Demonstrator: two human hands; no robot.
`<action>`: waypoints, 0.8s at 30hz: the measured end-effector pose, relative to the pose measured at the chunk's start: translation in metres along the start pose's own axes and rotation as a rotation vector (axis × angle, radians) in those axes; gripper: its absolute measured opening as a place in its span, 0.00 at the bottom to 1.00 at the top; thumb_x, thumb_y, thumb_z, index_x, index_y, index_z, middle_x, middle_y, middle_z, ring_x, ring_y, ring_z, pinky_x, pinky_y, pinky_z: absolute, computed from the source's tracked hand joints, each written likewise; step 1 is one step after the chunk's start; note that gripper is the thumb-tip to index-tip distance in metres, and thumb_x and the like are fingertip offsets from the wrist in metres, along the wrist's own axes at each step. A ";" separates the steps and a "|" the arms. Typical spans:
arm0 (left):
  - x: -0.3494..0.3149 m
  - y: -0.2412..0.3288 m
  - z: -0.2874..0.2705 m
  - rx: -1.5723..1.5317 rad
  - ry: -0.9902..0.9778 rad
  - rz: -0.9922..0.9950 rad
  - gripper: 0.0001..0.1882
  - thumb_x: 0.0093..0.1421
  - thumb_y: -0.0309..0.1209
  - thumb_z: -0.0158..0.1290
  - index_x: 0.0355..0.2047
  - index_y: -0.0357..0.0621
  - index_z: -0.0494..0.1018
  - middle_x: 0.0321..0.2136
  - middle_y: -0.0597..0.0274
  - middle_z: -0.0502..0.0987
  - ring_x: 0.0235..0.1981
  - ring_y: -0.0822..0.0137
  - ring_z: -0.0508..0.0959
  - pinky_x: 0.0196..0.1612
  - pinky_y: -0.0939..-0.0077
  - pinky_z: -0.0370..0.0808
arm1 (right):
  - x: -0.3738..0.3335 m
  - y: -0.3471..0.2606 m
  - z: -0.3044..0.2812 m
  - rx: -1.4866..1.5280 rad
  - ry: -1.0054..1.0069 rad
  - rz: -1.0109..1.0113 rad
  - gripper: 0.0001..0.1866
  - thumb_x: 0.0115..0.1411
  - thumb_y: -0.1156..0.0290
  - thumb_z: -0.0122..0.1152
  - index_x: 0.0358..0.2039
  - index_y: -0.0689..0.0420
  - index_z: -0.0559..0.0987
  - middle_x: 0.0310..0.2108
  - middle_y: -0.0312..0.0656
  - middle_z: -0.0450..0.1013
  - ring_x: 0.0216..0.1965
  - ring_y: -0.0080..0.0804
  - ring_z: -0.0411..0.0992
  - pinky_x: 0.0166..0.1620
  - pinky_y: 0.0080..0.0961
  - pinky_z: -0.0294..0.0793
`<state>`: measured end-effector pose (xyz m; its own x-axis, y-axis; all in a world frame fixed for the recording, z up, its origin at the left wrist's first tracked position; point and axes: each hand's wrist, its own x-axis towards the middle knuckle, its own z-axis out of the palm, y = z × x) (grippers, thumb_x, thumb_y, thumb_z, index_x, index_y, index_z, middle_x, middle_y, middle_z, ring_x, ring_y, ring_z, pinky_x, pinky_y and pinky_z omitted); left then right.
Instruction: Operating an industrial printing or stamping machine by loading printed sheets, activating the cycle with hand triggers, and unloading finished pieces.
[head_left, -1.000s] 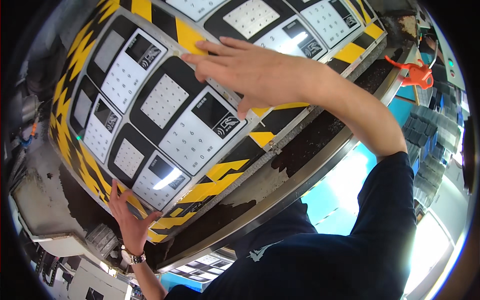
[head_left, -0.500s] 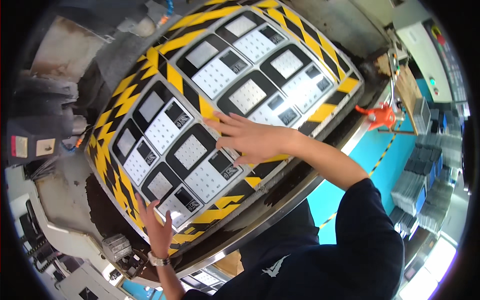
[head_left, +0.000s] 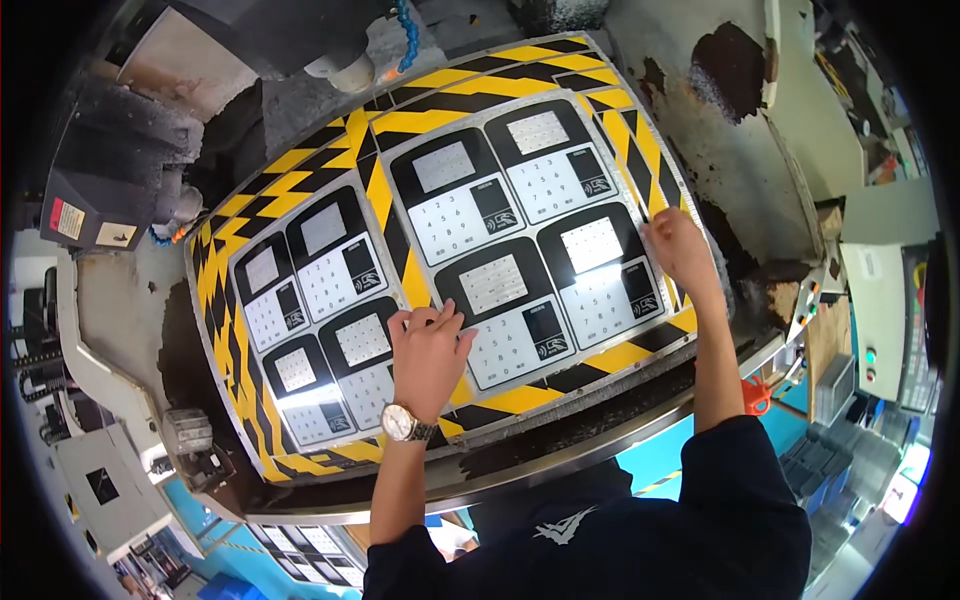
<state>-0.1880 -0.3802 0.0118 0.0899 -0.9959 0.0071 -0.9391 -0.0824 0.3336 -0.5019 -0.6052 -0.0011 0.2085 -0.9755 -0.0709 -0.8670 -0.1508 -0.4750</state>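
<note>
A large plate with yellow and black hazard stripes lies tilted before me, carrying several black keypad panels with white number pads. My left hand, with a wristwatch, rests flat with spread fingers on the stripe between the lower panels. My right hand presses flat on the plate's right edge, beside the right-hand keypad panel. Neither hand holds anything.
The plate sits on a worn, rusty machine bed. A blue segmented coolant hose and a nozzle hang above the far edge. A grey machine housing stands at the left; a control box at the right. Blue floor shows below.
The view has swung so the whole plate shows. My left hand moved from the plate's lower left corner to its middle. My right hand shifted from the centre to the right edge.
</note>
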 end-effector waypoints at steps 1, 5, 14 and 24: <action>0.001 0.000 0.001 0.013 -0.078 -0.037 0.18 0.57 0.37 0.66 0.46 0.42 0.83 0.49 0.57 0.84 0.47 0.61 0.78 0.60 0.56 0.63 | 0.001 0.000 -0.003 0.032 -0.081 0.066 0.24 0.60 0.62 0.71 0.48 0.67 0.76 0.40 0.57 0.79 0.43 0.54 0.79 0.48 0.41 0.77; -0.001 -0.005 -0.004 -0.013 -0.102 0.007 0.15 0.56 0.33 0.65 0.45 0.46 0.83 0.50 0.60 0.84 0.47 0.63 0.78 0.65 0.50 0.60 | 0.007 -0.012 -0.006 0.047 -0.256 0.188 0.37 0.55 0.52 0.76 0.51 0.72 0.74 0.37 0.59 0.80 0.42 0.50 0.81 0.46 0.38 0.78; -0.014 -0.010 -0.008 0.058 -0.143 0.042 0.55 0.38 0.37 0.76 0.69 0.56 0.65 0.53 0.66 0.81 0.56 0.62 0.75 0.74 0.35 0.44 | 0.016 0.007 0.014 0.019 -0.222 0.076 0.44 0.43 0.52 0.85 0.48 0.73 0.73 0.35 0.53 0.76 0.35 0.36 0.77 0.38 0.31 0.77; -0.030 -0.018 0.006 0.217 -0.211 -0.030 0.58 0.36 0.49 0.76 0.70 0.63 0.63 0.72 0.60 0.59 0.74 0.54 0.54 0.75 0.37 0.42 | 0.013 0.009 0.018 0.027 -0.253 -0.069 0.45 0.50 0.56 0.82 0.61 0.68 0.70 0.36 0.35 0.67 0.38 0.24 0.67 0.41 0.19 0.70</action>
<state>-0.1763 -0.3495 -0.0003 0.0693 -0.9766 -0.2036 -0.9880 -0.0954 0.1215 -0.4990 -0.6162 -0.0217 0.3759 -0.8913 -0.2534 -0.8352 -0.2074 -0.5094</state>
